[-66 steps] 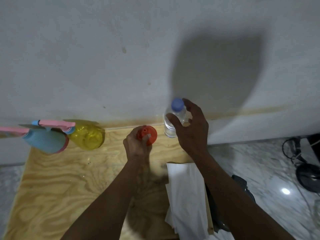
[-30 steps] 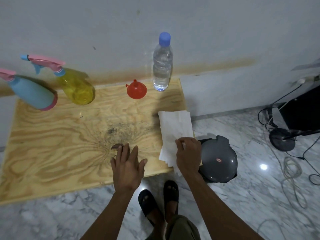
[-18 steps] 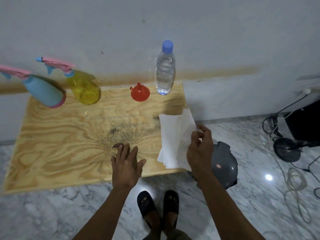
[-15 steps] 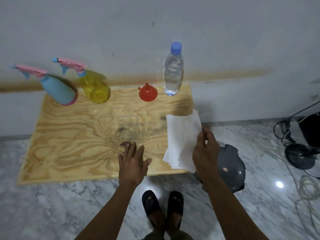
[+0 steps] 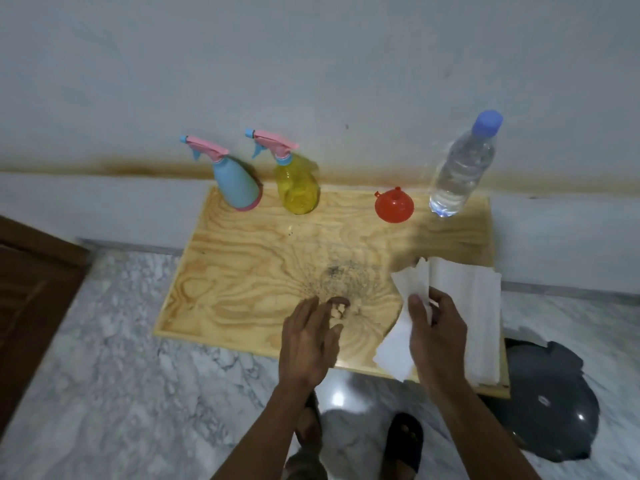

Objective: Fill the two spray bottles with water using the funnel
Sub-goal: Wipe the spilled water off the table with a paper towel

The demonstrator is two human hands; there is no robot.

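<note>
Landmark is the plywood board (image 5: 263, 271).

Progress: nothing filled yet, judging by the layout. Both sprayer heads are on, the water bottle is capped, the funnel is unused. Still left: unscrew both sprayers, seat the funnel, pour, recap.

At the board's near edge, the left hand (image 5: 306, 337) hangs over the wood, fingers relaxed and slightly spread, grasping nothing; I cannot tell if it touches the surface. Just right of it, the right hand (image 5: 438, 332) pinches one paper towel sheet (image 5: 401, 337), thumb on top, lifting it off the towel stack (image 5: 479, 306) at the board's right side.

At the board's far edge, left to right: blue spray bottle (image 5: 235, 183), yellow spray bottle (image 5: 299, 188) just beside it, red funnel (image 5: 394, 205) mouth down, water bottle (image 5: 459, 169) in the far right corner, looking full.
</note>
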